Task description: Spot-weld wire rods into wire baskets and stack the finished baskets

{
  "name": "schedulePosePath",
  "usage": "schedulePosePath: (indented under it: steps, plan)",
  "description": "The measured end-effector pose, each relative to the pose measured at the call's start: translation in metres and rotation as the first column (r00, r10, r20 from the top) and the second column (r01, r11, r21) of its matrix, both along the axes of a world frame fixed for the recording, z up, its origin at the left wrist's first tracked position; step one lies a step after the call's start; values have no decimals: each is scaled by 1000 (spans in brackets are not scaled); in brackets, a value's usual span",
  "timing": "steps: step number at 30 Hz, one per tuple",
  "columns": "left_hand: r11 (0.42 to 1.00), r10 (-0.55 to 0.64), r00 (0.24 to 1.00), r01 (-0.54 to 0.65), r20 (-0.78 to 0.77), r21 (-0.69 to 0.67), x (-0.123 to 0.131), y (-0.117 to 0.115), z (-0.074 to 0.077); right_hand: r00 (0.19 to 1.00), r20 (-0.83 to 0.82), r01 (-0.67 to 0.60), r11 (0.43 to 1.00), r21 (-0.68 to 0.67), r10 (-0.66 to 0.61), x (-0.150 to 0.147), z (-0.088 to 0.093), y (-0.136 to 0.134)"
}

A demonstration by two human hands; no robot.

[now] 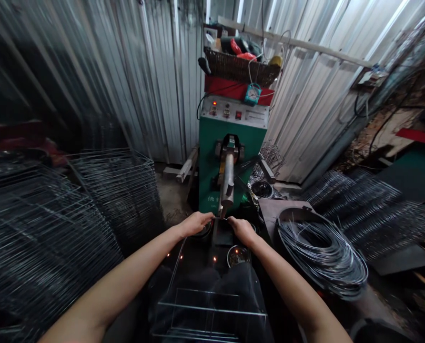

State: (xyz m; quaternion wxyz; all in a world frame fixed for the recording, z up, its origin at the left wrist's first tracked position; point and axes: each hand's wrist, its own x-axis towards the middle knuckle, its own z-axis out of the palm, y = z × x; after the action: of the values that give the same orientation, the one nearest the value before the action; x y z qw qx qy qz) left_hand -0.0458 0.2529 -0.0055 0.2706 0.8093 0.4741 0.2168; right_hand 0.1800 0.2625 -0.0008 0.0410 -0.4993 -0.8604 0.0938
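Observation:
My left hand (198, 223) and my right hand (242, 230) are stretched forward, fingers closed on a wire frame (212, 310) near its far end. The frame's thin metal rods run back toward my lap, where crossbars show. Between my hands, the wire lies at the lower tip of the electrode arm (227, 178) of a green spot welding machine (207, 162). A few orange sparks glow below my hands. A round metal bowl (230, 259) with small bits in it sits under my right wrist. The exact finger grip is partly hidden.
Stacked wire grids (126, 186) stand on the left. On the right lie a big coil of wire (316, 247) in a round tub and several bundles of bent wire (362, 200). A basket (239, 66) of odds and ends tops the machine, before a corrugated metal wall (155, 81).

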Motion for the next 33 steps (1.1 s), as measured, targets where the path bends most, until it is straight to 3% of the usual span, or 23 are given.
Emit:
schedulePosePath:
  steps: [11, 15, 20, 30, 33]
  plan:
    - [1000, 16, 1000, -16, -13, 9, -1, -1, 1, 996, -67, 48, 998, -50, -52, -3, -1, 4]
    - [1000, 12, 1000, -12, -1, 3, -1, 0, -1, 965, -255, 16, 990, -137, -51, 4, -5, 7]
    - [1000, 16, 999, -17, 28, 9, 0, 1, 0, 848, -523, -99, 944, -314, -85, 22, -5, 3]
    - [998, 58, 998, -58, -1, -13, 4, -1, 0, 859, -475, 2, 929, -370, -192, 16, -1, 2]
    - [996, 62, 998, -64, -30, -67, -6, -6, 12, 866, -436, 133, 954, -268, -244, 33, 9, -18]
